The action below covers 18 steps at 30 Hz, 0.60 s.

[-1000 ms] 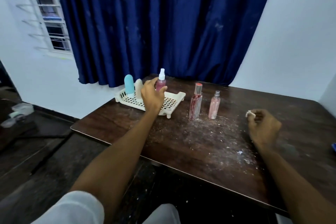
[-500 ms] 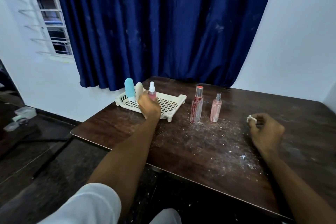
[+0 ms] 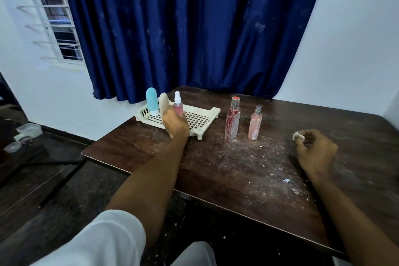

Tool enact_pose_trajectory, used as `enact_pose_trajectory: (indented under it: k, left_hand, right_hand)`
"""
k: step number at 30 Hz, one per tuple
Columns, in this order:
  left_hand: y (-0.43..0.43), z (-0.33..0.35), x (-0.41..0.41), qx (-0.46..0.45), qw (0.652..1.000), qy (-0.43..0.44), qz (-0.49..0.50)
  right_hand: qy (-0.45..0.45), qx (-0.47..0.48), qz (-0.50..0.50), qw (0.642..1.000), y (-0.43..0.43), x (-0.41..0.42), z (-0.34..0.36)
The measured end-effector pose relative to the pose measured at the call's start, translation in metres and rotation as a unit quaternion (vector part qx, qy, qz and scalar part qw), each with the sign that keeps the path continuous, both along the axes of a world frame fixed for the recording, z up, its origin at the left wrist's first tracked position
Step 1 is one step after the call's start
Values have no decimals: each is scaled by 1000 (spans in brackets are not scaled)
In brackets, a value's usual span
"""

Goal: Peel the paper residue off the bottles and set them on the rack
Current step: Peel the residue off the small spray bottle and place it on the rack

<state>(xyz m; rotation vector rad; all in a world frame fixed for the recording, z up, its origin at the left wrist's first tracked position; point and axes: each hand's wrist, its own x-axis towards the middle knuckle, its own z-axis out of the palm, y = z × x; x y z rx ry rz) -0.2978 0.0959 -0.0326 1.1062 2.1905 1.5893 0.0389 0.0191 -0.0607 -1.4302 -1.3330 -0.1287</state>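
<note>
Upright in white rack (image 3: 212, 112) at table's (image 3: 237, 179) far-left corner: blue bottle (image 3: 151, 101), beige bottle (image 3: 163, 101), pink spray bottle (image 3: 178, 104). Standing just right: red-capped bottle (image 3: 232, 124), small pink bottle (image 3: 255, 124). Paper scrap (image 3: 297, 135) nearer right edge.

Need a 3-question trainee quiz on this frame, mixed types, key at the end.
1. True or false: the left hand holds the pink spray bottle on the rack.
2. How many bottles stand on the table outside the rack? A) one B) two C) four
3. Fill in: the right hand pinches a white wad of ____.
Key: 1 true; 2 B (red-capped bottle, silver-capped bottle); 3 paper.
</note>
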Motion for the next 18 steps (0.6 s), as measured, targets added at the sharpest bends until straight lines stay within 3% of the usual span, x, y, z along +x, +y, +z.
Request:
enact_pose_trajectory:
  k: [5, 8, 11, 15, 18]
  left_hand:
    - [-9, -3, 1, 28, 1000, -9, 9]
    - [-29, -2, 17, 159, 987, 37, 0]
    - [-50, 11, 52, 264, 953, 110, -97]
    - [-62, 32, 107, 281, 898, 190, -279]
    - [-59, 32, 140, 253, 884, 210, -333]
  right_hand:
    - [18, -6, 2, 1000, -1, 1, -1]
    - [44, 0, 3, 999, -1, 0, 0]
    - [46, 1, -3, 999, -1, 0, 0]
    - [37, 2, -5, 999, 0, 1, -1]
    - [41, 4, -10, 999, -3, 1, -1]
